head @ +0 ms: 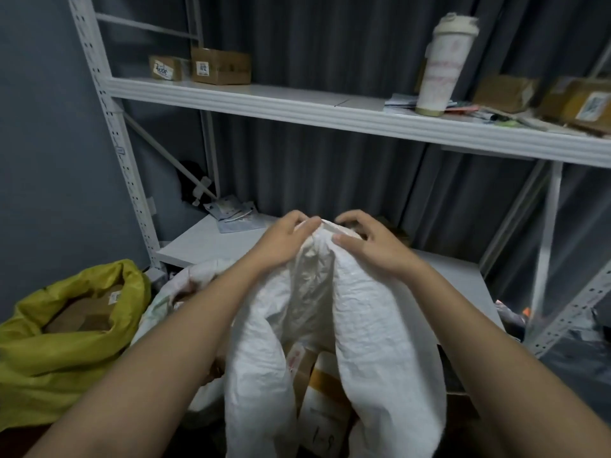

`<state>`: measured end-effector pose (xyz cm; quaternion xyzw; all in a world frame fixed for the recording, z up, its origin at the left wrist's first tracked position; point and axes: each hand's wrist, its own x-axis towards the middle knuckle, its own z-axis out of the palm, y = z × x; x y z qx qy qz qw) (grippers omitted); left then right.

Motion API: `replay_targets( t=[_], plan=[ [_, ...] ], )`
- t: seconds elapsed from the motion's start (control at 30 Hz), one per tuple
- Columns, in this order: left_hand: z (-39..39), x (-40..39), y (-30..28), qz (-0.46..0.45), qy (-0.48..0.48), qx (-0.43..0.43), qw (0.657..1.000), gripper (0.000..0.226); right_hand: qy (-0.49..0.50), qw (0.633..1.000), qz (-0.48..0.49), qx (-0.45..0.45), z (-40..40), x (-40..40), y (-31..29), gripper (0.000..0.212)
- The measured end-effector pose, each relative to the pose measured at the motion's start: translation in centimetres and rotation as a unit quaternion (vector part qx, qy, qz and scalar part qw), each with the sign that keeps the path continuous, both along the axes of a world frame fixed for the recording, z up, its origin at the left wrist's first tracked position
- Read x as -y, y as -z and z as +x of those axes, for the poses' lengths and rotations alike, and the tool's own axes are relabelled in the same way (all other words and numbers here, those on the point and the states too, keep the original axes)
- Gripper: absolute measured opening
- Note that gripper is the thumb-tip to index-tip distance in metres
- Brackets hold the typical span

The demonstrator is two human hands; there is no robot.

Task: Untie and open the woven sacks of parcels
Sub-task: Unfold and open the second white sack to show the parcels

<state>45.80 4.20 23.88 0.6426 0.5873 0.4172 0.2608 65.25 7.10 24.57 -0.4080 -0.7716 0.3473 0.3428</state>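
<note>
We stand over a crumpled white woven plastic sack point(363, 309), held up in front of a grey metal shelving rack point(297, 107), and work at its gathered neck. Our left hand point(281, 241) curls its fingers round the bunched top of the sack from the left; our right hand point(367, 241) pinches the same bunch from the right, thumb pressed against the fabric and fingers hooked over the far side. The two hands sit close together at the knot or twist, though whether a cord binds it we cannot tell. Lower down the sack parts in two folds, and cardboard parcels with printed labels point(314, 391) show in the gap.

We judge the untying step to be under way, the mouth not yet spread. The next move likely calls for loosening the bunch between the fingertips, then drawing the two hands apart to widen the opening.

To our left a yellow plastic sack point(59, 352) already stands open with brown boxes inside. A tall white lidded tumbler point(441, 67) stands on the upper shelf.
</note>
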Motion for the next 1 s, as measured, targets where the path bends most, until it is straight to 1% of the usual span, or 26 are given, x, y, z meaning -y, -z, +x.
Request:
replay_targets(
  t=[0.03, 0.07, 0.1, 0.13, 0.17, 0.2, 0.23, 0.27, 0.3, 0.33, 0.4, 0.43, 0.47, 0.53, 0.57, 0.6, 0.63, 0.67, 0.7, 0.73, 0.77, 0.8, 0.87, 0.9, 0.93, 1.0],
  plan=[
    [-0.2, 0.0, -0.4, -0.033, 0.023, 0.090, 0.995, 0.030, 0.017, 1.000, -0.007, 0.003, 0.6, 0.4, 0.2, 0.019],
    [-0.4, 0.2, -0.8, -0.064, 0.036, 0.136, 0.988, 0.034, 0.035, 0.999, -0.016, -0.011, 0.9, 0.9, 0.4, 0.014],
    [-0.5, 0.4, -1.1, -0.086, 0.039, 0.123, 0.988, 0.042, 0.051, 0.997, -0.036, -0.043, 0.9, 1.3, 0.5, 0.012],
    [-0.4, 0.7, -1.4, -0.087, 0.026, 0.051, 0.995, 0.049, 0.064, 0.991, -0.078, -0.085, 0.7, 1.8, 0.4, 0.014],
    [-0.1, 1.0, -1.3, -0.068, -0.002, -0.063, 0.996, 0.053, 0.065, 0.979, -0.142, -0.129, 0.6, 2.1, 0.3, 0.019],
    [0.3, 1.5, -1.4, -0.026, -0.020, -0.175, 0.984, 0.054, 0.050, 0.957, -0.226, -0.175, 0.5, 2.2, 0.2, 0.022],
    [0.8, 2.0, -1.2, 0.026, -0.007, -0.235, 0.972, 0.054, 0.023, 0.928, -0.303, -0.214, 0.4, 2.5, 0.1, 0.025],
    [1.4, 2.6, -1.1, 0.068, 0.032, -0.241, 0.968, 0.051, 0.002, 0.904, -0.353, -0.242, 0.3, 2.8, 0.0, 0.027],
    [1.8, 3.1, -0.9, 0.089, 0.074, -0.221, 0.968, 0.046, -0.002, 0.898, -0.363, -0.248, 0.2, 2.9, 0.1, 0.028],
    [1.9, 3.3, -0.7, 0.097, 0.113, -0.179, 0.973, 0.038, 0.014, 0.917, -0.331, -0.221, 0.2, 3.1, 0.2, 0.029],
    [1.8, 3.2, -0.7, 0.084, 0.144, -0.086, 0.982, 0.020, 0.052, 0.976, -0.192, -0.091, 0.7, 4.2, 0.1, 0.030],
    [1.5, 2.9, -0.9, 0.076, 0.148, -0.040, 0.985, 0.011, 0.054, 0.987, -0.149, -0.033, 1.1, 5.1, 0.1, 0.036],
    [1.2, 2.7, -1.0, 0.055, 0.150, 0.020, 0.987, 0.006, 0.037, 0.988, -0.151, -0.002, 1.5, 5.9, 0.0, 0.045],
    [1.0, 2.2, -1.5, 0.008, 0.130, 0.103, 0.986, 0.018, 0.012, 0.977, -0.214, -0.008, 2.2, 7.0, 0.4, 0.049],
    [0.8, 1.7, -1.6, 0.001, 0.099, 0.074, 0.992, 0.025, 0.025, 0.972, -0.230, -0.041, 2.4, 7.1, 0.7, 0.042],
    [0.8, 1.4, -1.6, 0.005, 0.058, -0.023, 0.998, 0.029, 0.057, 0.966, -0.235, -0.088, 2.2, 7.1, 0.9, 0.032],
    [1.0, 1.1, -1.5, 0.025, 0.004, -0.169, 0.985, 0.031, 0.096, 0.959, -0.231, -0.133, 1.9, 6.9, 0.9, 0.024],
    [1.4, 1.3, -1.5, 0.060, -0.047, -0.287, 0.955, 0.032, 0.134, 0.949, -0.224, -0.175, 1.3, 6.8, 0.8, 0.018],
    [1.9, 1.7, -1.5, 0.101, -0.079, -0.322, 0.938, 0.034, 0.163, 0.943, -0.204, -0.204, 0.7, 6.4, 0.6, 0.014],
    [2.6, 2.5, -1.6, 0.137, -0.099, -0.292, 0.941, 0.034, 0.182, 0.945, -0.168, -0.214, 0.2, 5.9, 0.3, 0.010],
    [3.3, 3.6, -1.8, 0.147, -0.110, -0.225, 0.957, 0.034, 0.194, 0.949, -0.134, -0.209, -0.3, 5.2, -0.1, 0.009],
    [4.0, 4.6, -1.9, 0.136, -0.110, -0.126, 0.976, 0.035, 0.199, 0.952, -0.119, -0.200, -0.8, 4.6, -0.6, 0.010],
    [5.0, 6.2, -1.9, 0.031, -0.078, 0.058, 0.995, 0.046, 0.180, 0.948, -0.164, -0.203, -1.5, 3.5, -2.1, 0.022],
    [5.2, 6.7, -1.8, -0.028, -0.045, 0.115, 0.992, 0.056, 0.152, 0.938, -0.214, -0.227, -1.8, 3.1, -2.8, 0.030],
    [5.3, 6.9, -1.7, -0.065, -0.017, 0.136, 0.988, 0.069, 0.120, 0.919, -0.265, -0.265, -2.1, 3.0, -3.4, 0.038],
    [5.2, 6.3, -1.5, -0.096, 0.013, 0.126, 0.987, 0.084, 0.058, 0.870, -0.341, -0.352, -2.7, 3.1, -4.2, 0.053]
  ],
)
